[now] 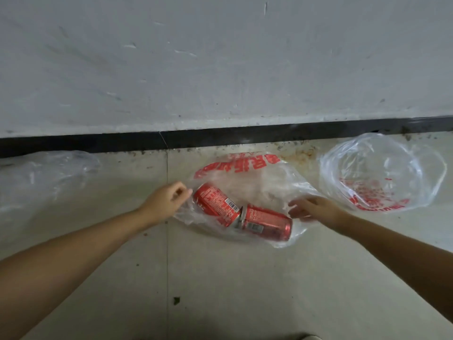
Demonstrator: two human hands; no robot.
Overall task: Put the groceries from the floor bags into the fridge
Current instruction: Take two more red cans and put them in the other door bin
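Two red soda cans lie on their sides in a clear plastic bag [257, 182] with red print, on the floor near the wall. The left can [217, 203] points its end toward the right can [268, 223]. My left hand [169, 200] pinches the bag's left edge, just beside the left can. My right hand [311, 208] is at the bag's right edge with fingers spread and blurred, partly behind the plastic, touching neither can.
A second clear bag [382, 173] with red print lies open to the right, with nothing visible inside. A third clear bag [41, 177] lies at the left. A black skirting [171, 141] runs along the scuffed white wall. Bare tiled floor lies in front.
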